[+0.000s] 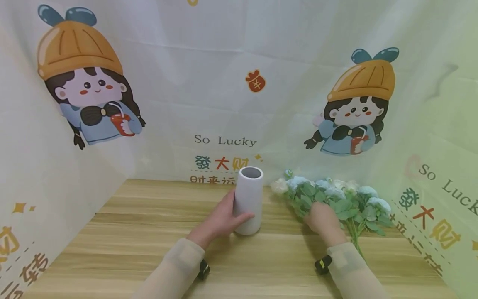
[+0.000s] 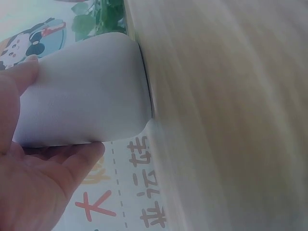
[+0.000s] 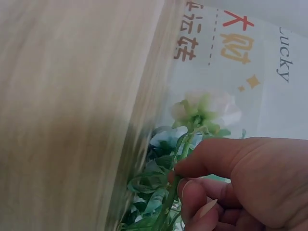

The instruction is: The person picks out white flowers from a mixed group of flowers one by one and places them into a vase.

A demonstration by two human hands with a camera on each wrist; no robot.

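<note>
A white vase (image 1: 249,203) stands upright on the wooden table, its round mouth facing up. My left hand (image 1: 223,218) grips its side, thumb across the front and fingers behind; the left wrist view shows the vase (image 2: 91,91) between thumb and fingers. To the right lies a bunch of artificial flowers (image 1: 336,193) with pale blue and white blooms and green leaves. Among its leaves, my right hand (image 1: 324,220) pinches a green stem (image 3: 172,195) between thumb and fingers. A whitish bloom (image 3: 207,108) tops that stem in the right wrist view.
The wooden table (image 1: 149,232) meets a printed cloth backdrop (image 1: 179,95) at the back and on both sides. Loose flower stems (image 1: 357,241) reach toward the front right, beside my right forearm. Dark straps (image 1: 323,265) sit at both wrists.
</note>
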